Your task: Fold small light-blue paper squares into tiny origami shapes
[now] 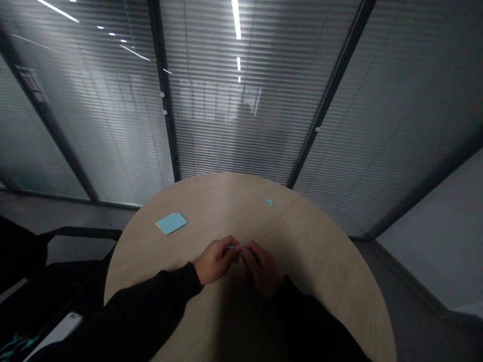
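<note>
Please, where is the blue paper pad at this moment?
In the head view, the blue pad lies on the round table, ahead of and left of the left hand, and left of a small blue scrap.

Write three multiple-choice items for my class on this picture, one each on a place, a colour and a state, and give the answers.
1. Where does the blue paper pad lie?
A. On the round table
B. On the chair
C. On the floor

2. What colour is the small scrap near the table's far edge?
A. Red
B. Blue
C. Yellow

3. How are the left hand and right hand placed?
A. Flat and far apart
B. Fingertips together at a small blue paper piece
C. Both resting on the pad

Answers:
1. A: the pad sits on the tabletop, left of the hands.
2. B: the scrap shows light blue.
3. B: the hands meet at the paper, away from the pad.
</note>
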Tool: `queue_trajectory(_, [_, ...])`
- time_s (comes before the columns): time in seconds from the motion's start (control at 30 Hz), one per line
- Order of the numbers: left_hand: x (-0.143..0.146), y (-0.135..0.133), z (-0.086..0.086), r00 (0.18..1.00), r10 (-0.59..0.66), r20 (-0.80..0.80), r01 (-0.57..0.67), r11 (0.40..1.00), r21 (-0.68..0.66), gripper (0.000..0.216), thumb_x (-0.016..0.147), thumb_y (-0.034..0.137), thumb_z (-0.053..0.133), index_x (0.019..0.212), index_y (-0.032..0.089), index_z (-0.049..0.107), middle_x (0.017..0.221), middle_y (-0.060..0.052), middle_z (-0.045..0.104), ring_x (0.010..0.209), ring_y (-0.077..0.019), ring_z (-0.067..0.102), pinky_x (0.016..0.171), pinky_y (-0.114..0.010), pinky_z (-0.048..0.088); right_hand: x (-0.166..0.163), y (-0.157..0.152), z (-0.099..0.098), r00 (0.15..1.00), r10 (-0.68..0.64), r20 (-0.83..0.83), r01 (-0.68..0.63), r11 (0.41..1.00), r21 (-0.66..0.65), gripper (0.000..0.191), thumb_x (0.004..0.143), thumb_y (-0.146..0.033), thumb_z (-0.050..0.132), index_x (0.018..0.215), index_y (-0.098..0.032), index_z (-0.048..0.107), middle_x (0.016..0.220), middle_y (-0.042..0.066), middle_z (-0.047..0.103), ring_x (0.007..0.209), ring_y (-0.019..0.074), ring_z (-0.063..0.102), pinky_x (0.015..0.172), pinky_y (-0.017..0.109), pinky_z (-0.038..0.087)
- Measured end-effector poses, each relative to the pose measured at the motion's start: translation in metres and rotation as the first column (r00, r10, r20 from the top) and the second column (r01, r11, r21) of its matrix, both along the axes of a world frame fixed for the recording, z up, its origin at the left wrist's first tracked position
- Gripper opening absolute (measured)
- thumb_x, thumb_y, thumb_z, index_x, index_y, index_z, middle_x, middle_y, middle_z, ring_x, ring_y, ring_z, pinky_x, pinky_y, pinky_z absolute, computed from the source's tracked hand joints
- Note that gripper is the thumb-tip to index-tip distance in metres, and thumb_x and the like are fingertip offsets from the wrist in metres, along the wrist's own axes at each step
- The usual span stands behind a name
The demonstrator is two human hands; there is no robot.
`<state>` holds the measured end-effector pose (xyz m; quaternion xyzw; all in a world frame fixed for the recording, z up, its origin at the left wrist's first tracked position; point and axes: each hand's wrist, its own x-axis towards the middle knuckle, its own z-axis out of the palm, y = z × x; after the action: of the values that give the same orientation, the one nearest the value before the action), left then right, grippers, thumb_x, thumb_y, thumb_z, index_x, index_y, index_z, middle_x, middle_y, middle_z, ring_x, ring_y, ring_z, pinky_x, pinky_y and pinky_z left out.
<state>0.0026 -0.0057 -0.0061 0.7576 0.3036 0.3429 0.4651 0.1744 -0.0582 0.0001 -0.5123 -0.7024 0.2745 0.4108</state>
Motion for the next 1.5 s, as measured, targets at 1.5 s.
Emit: queue_trajectory(1.5, [0.001,-0.006,0.011,0.986,0.163,0.03,-0.166,0.98,0.11,0.023,0.086,0.036,0.061,0.095,0.017,0.069,0.077,-0.003,0.067,0.072,-0.0155,0.056,0.068,-0.027,0.042,-0.001,0.005,-0.009,0.895,-0.107,-0.432,0.097,0.994,-0.044,0.028,0.081,-0.045,0.066,0.082,-0.02,0.054,0.075,0.003,0.067,0.066,0.0158,0.064,0.061,0.026,0.052])
